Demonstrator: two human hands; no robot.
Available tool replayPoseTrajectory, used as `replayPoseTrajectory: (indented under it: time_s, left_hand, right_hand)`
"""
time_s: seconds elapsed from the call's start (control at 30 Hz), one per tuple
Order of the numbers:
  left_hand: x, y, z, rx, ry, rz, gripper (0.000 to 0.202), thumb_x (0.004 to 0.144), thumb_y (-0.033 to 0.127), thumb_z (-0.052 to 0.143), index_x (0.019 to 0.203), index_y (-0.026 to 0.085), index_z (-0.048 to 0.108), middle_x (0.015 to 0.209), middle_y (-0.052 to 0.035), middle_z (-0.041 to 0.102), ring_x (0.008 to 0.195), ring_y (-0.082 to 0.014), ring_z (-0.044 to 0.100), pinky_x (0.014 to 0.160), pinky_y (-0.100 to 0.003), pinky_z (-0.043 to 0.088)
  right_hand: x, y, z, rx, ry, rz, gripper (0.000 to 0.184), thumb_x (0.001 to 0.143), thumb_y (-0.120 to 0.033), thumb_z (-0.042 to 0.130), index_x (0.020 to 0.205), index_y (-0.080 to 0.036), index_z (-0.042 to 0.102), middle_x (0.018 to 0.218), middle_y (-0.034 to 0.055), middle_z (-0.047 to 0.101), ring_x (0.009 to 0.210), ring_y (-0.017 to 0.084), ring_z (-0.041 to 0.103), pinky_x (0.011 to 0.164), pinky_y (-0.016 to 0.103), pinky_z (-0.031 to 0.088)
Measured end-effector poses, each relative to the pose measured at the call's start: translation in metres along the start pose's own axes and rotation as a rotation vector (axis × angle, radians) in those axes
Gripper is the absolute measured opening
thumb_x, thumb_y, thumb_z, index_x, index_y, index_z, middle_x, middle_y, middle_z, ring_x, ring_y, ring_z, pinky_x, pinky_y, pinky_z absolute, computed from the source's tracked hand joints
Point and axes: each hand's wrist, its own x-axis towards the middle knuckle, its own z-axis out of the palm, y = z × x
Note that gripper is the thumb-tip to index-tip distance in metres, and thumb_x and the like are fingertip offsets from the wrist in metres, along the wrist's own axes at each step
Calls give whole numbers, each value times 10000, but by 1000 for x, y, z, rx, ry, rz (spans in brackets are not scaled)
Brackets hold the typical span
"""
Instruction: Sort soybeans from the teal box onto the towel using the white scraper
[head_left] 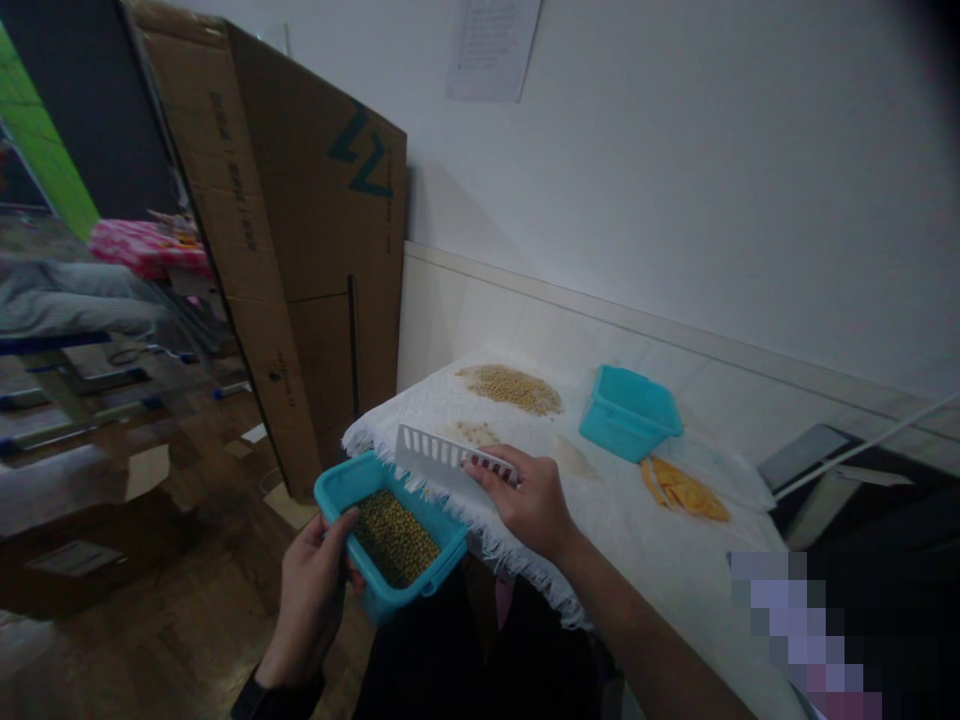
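My left hand grips the near-left side of a teal plastic tub, thumb over its rim. Small yellowish-green round beans cover the tub's bottom. It is held at the table's front edge, slightly tilted. In my right hand is a pale plastic strip with a row of slots, its long edge along the table's fringe beside the tub. Beyond it a heap of tan beans lies on the white cloth, with a smaller scatter of beans nearer the strip.
A second teal tub stands at the table's back, near a crumpled yellow-orange item and clear plastic. A tall cardboard box rises at the left. Dark equipment sits at the right. A person's legs show far left.
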Motion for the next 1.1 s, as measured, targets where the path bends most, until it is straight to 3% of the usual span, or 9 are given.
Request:
replayPoseTrajectory:
  time_s: [0.13,0.33,0.5,0.83,1.1]
  left_hand:
    - [-1,3,1,29,22,-10,354,651,465,828,639,225,569,361,67,517,275,-133,458,328,-236,349]
    - [-4,5,2,5,23,-29,370,604,468,848,611,223,571,352,73,497,268,-122,432,306,-230,333]
    - [-8,7,5,-6,42,-42,386,576,484,853,609,221,573,359,84,484,268,-121,422,293,-236,336]
    - [-4,4,6,4,37,-46,389,578,492,861,629,221,587,355,85,485,259,-125,417,278,-238,323]
    - [-9,11,12,-5,45,-36,404,556,483,868,571,220,562,354,72,488,270,-115,425,298,-227,324]
  right_hand:
    - [10,10,-18,-71,86,58,221,900,-385,681,928,-207,808,740,33,774,588,176,679,577,259,533]
    - [26,62,-51,-163,243,207,372,819,-522,715,870,-163,795,735,64,760,620,207,655,593,294,504]
    - [22,90,-59,-189,295,289,461,788,-610,695,842,-162,792,677,59,737,602,211,627,561,292,460]
    - [23,92,-56,-123,250,309,415,759,-589,713,786,-180,781,696,62,745,615,213,625,575,297,444]
    - [21,94,-54,73,242,427,400,674,-575,785,735,-180,760,658,47,719,586,194,593,524,277,410]
